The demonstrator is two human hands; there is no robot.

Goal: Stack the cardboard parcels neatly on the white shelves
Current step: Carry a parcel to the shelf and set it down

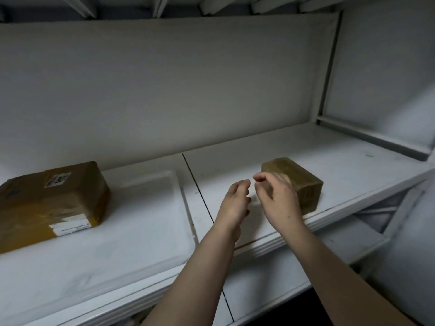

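Cardboard parcel, small and brown (303,182), sits on the right panel of the white shelf (353,161), near its front edge. Your right grip (277,198) covers its left corner, fingers loosely curled and holding nothing; whether they touch it is unclear. Your left grip (235,203) hangs just beside, also loosely curled and empty. Well apart, left of the panel seam (195,184), lies a larger taped parcel (51,198) whose white labels (57,180) are too blurred to read.

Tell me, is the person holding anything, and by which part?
Nothing is held. The left hand and right hand hover with loosely curled, empty fingers; the small parcel sits behind the right hand, ungripped.
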